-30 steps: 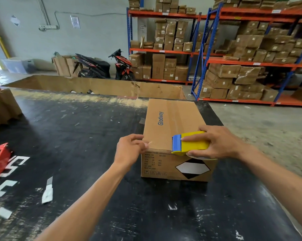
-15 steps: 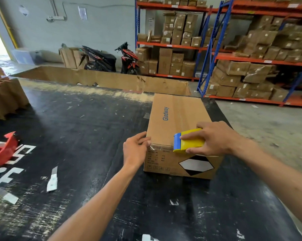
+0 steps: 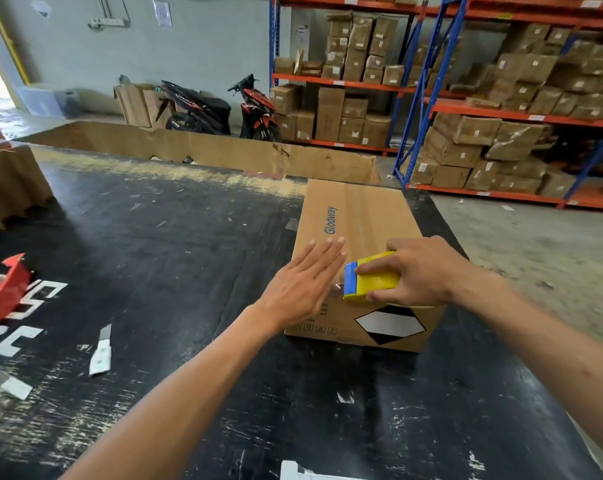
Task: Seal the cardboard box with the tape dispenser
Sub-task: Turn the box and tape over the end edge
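Opened up flat now, left hand [image 3: 302, 289], where half a second ago curled at the near left corner of the cardboard box [image 3: 362, 237]; fingers [image 3: 322, 258] straight, close together, holding nothing, lying over the near left part of the box top. Looks like smoothing down the tape end at the near edge. Beside it to the right, clamped on the yellow and blue tape dispenser [image 3: 371, 280], right hand [image 3: 421, 271], with the blue end right at the near top edge of the box. Step in hand, by the look of it: tape stuck down at the near edge, long pull along the top not yet done. Next move, most likely: push the dispenser away along the middle seam to the far edge, pressing down, left hand keeping the box from sliding. Brown, shut, marked "Glodway" in blue, with a black and white diamond on the near side, sitting on the right part of the black tabletop [image 3: 154, 237].
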A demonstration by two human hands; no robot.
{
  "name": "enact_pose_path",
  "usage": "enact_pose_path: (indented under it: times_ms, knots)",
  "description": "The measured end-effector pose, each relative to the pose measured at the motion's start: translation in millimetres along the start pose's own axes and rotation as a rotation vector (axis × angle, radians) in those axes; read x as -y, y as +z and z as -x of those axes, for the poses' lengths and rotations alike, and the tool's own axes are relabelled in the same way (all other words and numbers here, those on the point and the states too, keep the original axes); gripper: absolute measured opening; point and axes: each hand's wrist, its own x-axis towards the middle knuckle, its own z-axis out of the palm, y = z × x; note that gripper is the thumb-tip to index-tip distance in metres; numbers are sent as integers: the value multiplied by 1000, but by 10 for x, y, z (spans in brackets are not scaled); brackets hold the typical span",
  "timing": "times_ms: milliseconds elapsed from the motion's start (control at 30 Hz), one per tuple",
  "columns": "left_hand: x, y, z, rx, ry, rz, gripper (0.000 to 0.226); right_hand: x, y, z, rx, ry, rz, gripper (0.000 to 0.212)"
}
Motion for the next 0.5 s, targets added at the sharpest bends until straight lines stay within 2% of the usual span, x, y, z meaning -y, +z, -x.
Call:
enact_pose_path:
  times_ms: [100,200,500]
  knots:
    - [163,126,-24,186,32,6,59,11,-8,-35,24,5,-2,61]
    - [240,197,-18,284,4,32,65,0,-19,-63,42,12,-7,61]
    - [248,220,-14,284,-32,59,76,-112,33,9,-49,7,-39,59]
